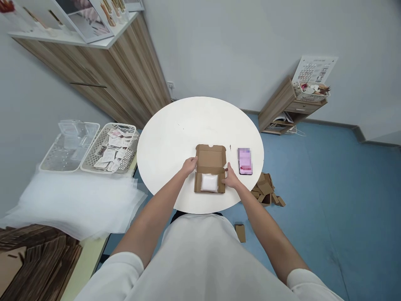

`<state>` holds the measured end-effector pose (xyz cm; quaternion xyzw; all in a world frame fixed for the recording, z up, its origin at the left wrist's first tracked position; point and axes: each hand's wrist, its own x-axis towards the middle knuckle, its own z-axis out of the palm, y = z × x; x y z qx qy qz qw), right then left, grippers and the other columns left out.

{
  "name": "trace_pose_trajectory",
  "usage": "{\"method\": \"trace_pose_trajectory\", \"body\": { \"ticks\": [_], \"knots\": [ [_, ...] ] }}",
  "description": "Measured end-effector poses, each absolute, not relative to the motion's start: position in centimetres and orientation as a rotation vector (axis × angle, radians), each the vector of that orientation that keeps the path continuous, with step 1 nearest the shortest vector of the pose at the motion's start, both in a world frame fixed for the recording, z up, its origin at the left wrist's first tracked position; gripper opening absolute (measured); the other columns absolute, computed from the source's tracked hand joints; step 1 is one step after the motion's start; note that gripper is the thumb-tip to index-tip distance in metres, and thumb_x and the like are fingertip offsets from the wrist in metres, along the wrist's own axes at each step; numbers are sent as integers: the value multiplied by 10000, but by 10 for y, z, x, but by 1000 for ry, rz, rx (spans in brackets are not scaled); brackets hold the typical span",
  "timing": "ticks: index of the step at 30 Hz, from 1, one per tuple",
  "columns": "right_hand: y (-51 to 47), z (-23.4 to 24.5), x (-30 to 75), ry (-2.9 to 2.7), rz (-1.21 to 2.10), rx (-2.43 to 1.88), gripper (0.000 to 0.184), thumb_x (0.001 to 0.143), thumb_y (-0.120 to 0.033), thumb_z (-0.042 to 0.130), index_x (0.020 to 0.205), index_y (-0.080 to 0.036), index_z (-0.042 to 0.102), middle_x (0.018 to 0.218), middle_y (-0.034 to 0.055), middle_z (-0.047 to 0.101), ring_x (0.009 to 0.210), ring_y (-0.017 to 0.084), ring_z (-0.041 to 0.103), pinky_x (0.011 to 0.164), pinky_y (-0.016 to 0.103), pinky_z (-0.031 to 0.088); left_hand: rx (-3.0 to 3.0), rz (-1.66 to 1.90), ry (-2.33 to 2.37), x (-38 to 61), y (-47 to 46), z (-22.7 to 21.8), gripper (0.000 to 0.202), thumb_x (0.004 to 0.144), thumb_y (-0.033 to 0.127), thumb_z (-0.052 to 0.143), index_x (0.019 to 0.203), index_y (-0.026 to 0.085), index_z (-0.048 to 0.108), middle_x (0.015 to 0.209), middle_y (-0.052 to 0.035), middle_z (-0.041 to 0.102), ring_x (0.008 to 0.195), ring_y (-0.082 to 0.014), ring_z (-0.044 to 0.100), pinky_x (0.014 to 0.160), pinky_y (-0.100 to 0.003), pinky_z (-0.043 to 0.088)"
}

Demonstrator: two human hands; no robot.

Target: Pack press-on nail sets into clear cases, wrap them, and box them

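Note:
An unlidded brown cardboard box (210,156) lies on the white round table (200,119), its lid folded back away from me. Inside its tray sits a white wrapped packet (209,182). My left hand (189,165) is closed at the left edge of the box, thumb and fingers pinching the lid's side. On the other side, my right hand (230,176) grips the box's right wall, thumb pointing up along the side flap. A phone with a pink screen (244,161) lies to the right of my right hand.
Left of the table are a basket of paper cards (111,150), a clear-plastic basket (70,146), white sheets (72,200) and stacked flat cardboard (40,259). Small boxes (265,188) are heaped on the floor at right; another box (240,233) lies nearer me. A cabinet (138,62) stands behind.

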<state>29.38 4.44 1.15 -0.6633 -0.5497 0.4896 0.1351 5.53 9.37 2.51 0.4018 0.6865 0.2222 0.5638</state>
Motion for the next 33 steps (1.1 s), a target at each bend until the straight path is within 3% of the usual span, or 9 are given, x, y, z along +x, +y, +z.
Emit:
{"method": "trace_pose_trajectory", "body": {
  "ticks": [6,11,16,20,23,31,33],
  "knots": [
    [56,18,299,-1663,1610,-1637,1008,530,-125,585,1373,-270,52,1360,112,262,787,155,523,602,269,449,724,484,1515,61,113,21,651,744,697,198,981,204,551,1055,-102,609,914,-221,572,702,-347,446],
    [53,25,298,-1608,1617,-1560,981,568,-142,589,1362,-329,44,1375,92,269,573,69,474,528,252,437,640,600,1460,60,111,23,695,743,710,141,1022,193,510,1108,-118,581,945,-215,572,717,-333,467],
    [49,23,297,-1553,1541,-1552,969,576,-164,615,1355,-347,69,1302,56,364,591,72,468,591,266,471,602,696,1364,50,99,31,726,752,700,103,1061,185,511,1225,-130,504,1089,-237,496,817,-361,428],
    [50,18,296,-1658,1457,-1574,850,618,-153,582,1341,-316,165,1224,57,388,630,82,475,660,297,481,691,662,1383,46,86,40,634,745,694,247,1036,212,538,1252,-90,484,1162,-249,417,870,-387,386],
    [50,15,295,-1753,1418,-1569,773,660,-127,527,1334,-301,191,1231,68,350,641,81,474,704,315,479,722,605,1392,44,79,47,609,736,689,291,1047,226,534,1241,-84,489,1137,-253,433,843,-384,405],
    [46,8,293,-1848,1321,-1560,699,685,-88,462,1317,-281,231,1230,84,321,636,79,452,699,309,476,647,460,1336,25,75,48,781,693,755,90,1056,213,519,1193,-110,516,1084,-267,489,821,-392,420],
    [46,6,292,-1830,1309,-1577,674,681,-88,464,1296,-274,263,1165,73,345,633,76,455,699,302,474,667,427,1350,23,74,48,750,692,754,132,1029,219,534,1198,-109,512,1096,-276,477,824,-398,409]
  ]
}}
